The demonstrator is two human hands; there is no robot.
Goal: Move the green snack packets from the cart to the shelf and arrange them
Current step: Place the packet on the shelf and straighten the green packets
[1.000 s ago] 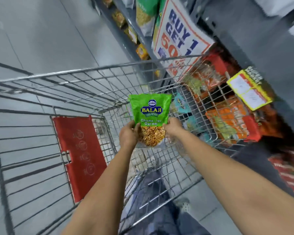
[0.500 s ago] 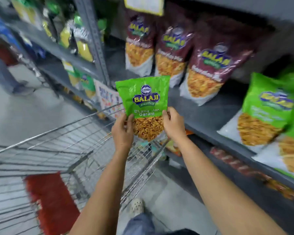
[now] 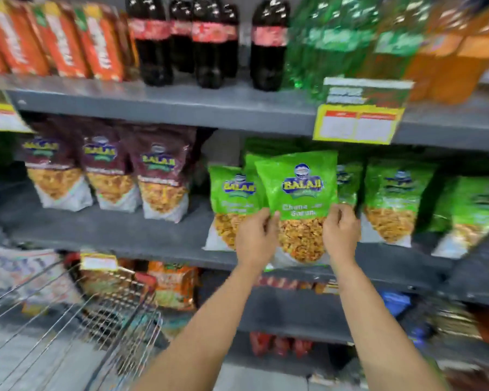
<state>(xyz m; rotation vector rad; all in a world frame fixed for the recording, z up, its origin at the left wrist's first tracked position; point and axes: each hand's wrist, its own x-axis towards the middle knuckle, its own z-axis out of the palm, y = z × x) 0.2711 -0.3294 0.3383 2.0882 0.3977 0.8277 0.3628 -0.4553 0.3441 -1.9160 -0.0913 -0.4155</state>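
Observation:
A green snack packet (image 3: 298, 190) stands upright in front of the middle shelf (image 3: 119, 230). My left hand (image 3: 256, 238) grips its lower left edge and my right hand (image 3: 340, 232) grips its lower right edge. Behind it on the same shelf stand more green packets: one to the left (image 3: 229, 193), one to the right (image 3: 392, 201), and another at the far right (image 3: 471, 213). The wire cart (image 3: 68, 320) is at the lower left, its inside mostly out of view.
Maroon snack packets (image 3: 107, 170) fill the left part of the middle shelf. Dark and green drink bottles (image 3: 209, 40) stand on the shelf above, with a yellow price tag (image 3: 359, 125) on its edge. Lower shelves hold orange packets (image 3: 175, 286).
The view swung from the cart to the shelf. Both hands carried the green packet up and to the right, so it now stands in front of the green packets on the shelf.

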